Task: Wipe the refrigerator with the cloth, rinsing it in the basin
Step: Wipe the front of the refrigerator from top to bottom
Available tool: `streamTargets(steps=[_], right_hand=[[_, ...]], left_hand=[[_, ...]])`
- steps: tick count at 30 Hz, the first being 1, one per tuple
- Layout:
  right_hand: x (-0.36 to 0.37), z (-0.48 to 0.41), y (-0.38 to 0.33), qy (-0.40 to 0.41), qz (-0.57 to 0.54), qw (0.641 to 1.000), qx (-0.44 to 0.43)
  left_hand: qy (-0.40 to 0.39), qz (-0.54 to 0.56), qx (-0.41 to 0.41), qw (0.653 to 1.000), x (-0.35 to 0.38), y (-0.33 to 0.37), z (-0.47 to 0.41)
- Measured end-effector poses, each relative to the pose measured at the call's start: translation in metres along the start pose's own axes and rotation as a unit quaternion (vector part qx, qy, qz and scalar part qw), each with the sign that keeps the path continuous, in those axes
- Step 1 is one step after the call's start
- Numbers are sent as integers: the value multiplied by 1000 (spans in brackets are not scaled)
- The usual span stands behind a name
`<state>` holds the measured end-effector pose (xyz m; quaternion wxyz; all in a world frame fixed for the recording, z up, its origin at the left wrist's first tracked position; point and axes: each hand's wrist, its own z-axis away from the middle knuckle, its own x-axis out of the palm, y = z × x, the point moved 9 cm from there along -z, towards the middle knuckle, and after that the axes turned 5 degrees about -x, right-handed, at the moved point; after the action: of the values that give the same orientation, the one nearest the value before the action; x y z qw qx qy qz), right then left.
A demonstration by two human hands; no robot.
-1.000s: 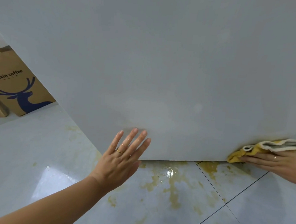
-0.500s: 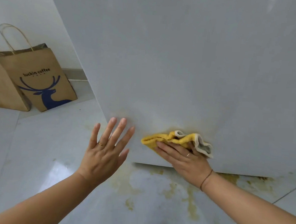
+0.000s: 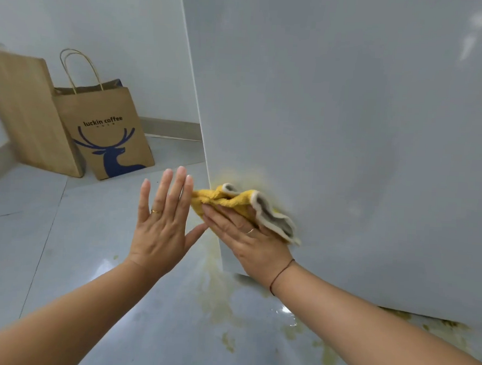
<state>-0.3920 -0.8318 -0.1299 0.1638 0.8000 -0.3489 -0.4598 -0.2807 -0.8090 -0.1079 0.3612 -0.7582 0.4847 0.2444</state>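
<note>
The pale grey side of the refrigerator (image 3: 351, 118) fills the right of the view. My right hand (image 3: 247, 236) presses a yellow cloth with a grey-white edge (image 3: 233, 200) flat against the panel near its lower left corner, where a faint yellow smear shows. My left hand (image 3: 162, 222) is held up open with fingers spread, just left of the refrigerator's edge, its fingertips overlapping the cloth's left end. No basin is in view.
Two brown paper bags stand against the wall at the left: a plain one (image 3: 24, 112) and one printed with a blue deer (image 3: 107, 134). The glossy tiled floor (image 3: 61, 242) carries wet yellow stains (image 3: 226, 311) under the refrigerator.
My right hand has slid the cloth leftward along the refrigerator's lower part, from the right side to the left corner. My left hand has stayed open and now sits beside the cloth.
</note>
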Motion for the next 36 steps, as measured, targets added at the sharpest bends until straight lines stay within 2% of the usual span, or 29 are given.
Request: streamTargets(steps=[3, 11, 15, 19, 24, 30, 32, 36], right_hand=[[15, 13, -15, -14, -18, 999, -41], [61, 57, -57, -44, -39, 995, -83], [85, 87, -62, -84, -2, 996, -42], [96, 122, -80, -128, 16, 976, -176], [75, 179, -39, -131, -24, 977, -167], [24, 226, 57, -185, -94, 975, -75], [2, 219, 81, -164, -82, 981, -56], [-50, 197, 135, -114, 26, 992, -50]], left_hand=[[-14, 1, 13, 1000, 4, 8, 14], [12, 57, 27, 998, -15, 38, 20], [29, 64, 27, 997, -23, 47, 21], [30, 70, 36, 996, -29, 53, 23], [32, 77, 51, 995, -30, 61, 23], [59, 117, 76, 988, -42, 92, 9], [70, 138, 86, 984, -49, 102, 7], [106, 181, 108, 972, -74, 129, -9]])
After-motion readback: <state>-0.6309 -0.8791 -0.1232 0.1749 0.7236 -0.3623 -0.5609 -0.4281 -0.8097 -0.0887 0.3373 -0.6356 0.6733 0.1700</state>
